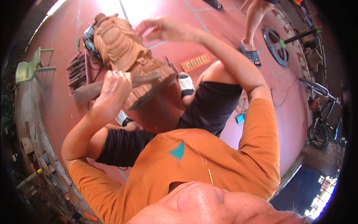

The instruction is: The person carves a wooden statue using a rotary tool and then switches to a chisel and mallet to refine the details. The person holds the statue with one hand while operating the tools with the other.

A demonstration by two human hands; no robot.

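A carved wooden figure (115,41) in robe-like folds lies on the tiled floor in front of me, its rough block base (149,89) toward my feet. My left hand (115,87) is closed round a wooden mallet (89,91), a long club-shaped piece held across the lower part of the carving. Beyond the carving's right side my right hand (158,30) is raised, slightly blurred. Its fingers are loosely bent and apart, with nothing visible in them. Close to the base, on the right, is a dark slender tool (171,66).
A pink tray (88,69) of chisels and a dark power tool (89,41) lie left of the carving. An orange patterned block (195,62) is by my foot. Another person's leg (255,24), a wheel (276,46) and a bicycle (319,127) are right; a green chair (30,69) stands left.
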